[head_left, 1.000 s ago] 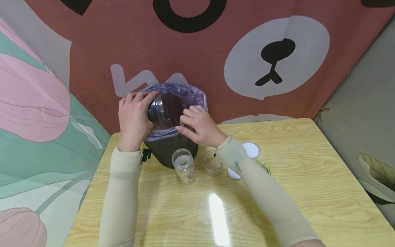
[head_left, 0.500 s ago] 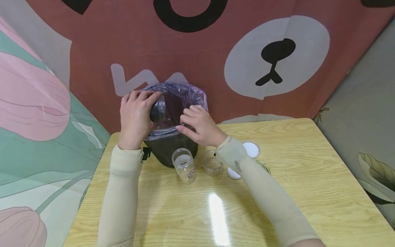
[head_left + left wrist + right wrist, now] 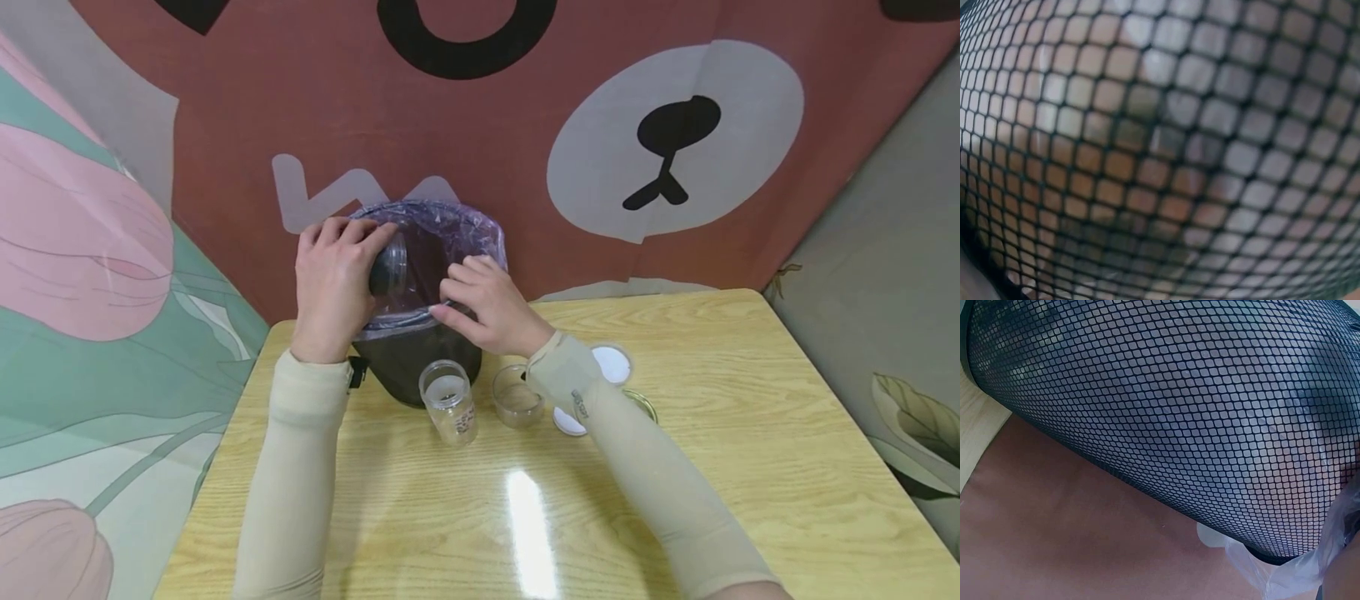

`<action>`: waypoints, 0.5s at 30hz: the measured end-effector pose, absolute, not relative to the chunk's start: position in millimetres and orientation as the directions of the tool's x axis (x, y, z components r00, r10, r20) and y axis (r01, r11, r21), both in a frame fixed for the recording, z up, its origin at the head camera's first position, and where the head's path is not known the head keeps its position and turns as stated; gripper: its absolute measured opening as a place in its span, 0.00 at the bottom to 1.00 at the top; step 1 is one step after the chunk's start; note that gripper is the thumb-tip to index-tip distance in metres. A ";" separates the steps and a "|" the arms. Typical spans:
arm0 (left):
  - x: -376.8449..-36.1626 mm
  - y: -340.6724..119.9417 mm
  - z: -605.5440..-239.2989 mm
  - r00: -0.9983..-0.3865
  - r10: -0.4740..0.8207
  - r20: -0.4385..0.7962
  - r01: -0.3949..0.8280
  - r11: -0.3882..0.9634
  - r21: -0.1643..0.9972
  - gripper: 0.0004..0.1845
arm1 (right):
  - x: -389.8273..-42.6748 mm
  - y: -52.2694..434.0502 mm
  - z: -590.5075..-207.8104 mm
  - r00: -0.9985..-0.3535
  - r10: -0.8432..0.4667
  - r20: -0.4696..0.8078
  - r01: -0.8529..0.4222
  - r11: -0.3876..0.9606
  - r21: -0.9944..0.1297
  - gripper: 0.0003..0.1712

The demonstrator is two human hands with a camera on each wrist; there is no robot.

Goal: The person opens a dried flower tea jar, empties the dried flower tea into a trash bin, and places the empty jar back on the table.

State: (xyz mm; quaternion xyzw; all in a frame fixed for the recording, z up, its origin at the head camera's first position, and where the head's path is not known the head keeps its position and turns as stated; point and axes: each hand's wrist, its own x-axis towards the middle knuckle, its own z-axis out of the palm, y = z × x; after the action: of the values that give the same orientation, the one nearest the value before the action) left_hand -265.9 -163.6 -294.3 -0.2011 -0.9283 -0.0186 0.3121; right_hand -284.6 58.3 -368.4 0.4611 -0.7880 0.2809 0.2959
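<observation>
Left hand [image 3: 330,279] grips a clear jar [image 3: 390,268] tipped over the lined mesh bin [image 3: 420,358], right hand [image 3: 487,304] apparently pinching the liner [image 3: 480,237]; keep the mouth inside the rim.

Yellow wood-grain table [image 3: 750,467] (glossy glare); bear-print backdrop [image 3: 675,142]; tulip curtain [image 3: 82,250] left.

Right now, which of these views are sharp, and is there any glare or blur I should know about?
Head view: sharp, with a bright glare streak on the glossy yellow wooden table. Left wrist view: badly blurred, filled by the black mesh bin wall very close up. Right wrist view: mesh in focus, evenly lit, no glare.
</observation>
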 end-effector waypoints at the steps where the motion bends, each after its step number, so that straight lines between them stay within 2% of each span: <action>1: -265.9 -163.4 -294.1 -0.726 0.364 0.583 0.384 0.918 -0.095 0.46 | -284.6 58.4 -368.5 -0.400 -0.560 0.726 -0.893 0.417 -0.170 0.37; 15: -265.9 -159.9 -292.5 -0.725 0.389 0.568 0.386 0.913 -0.132 0.44 | -286.0 59.2 -370.2 -0.391 -0.558 0.732 -0.897 0.409 -0.168 0.36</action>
State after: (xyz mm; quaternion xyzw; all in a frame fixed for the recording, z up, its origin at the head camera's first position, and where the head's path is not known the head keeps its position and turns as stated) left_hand -265.9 -159.9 -292.5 -0.2086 -0.9287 0.0024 0.3065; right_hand -286.0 59.2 -370.2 0.4636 -0.7844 0.2836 0.2989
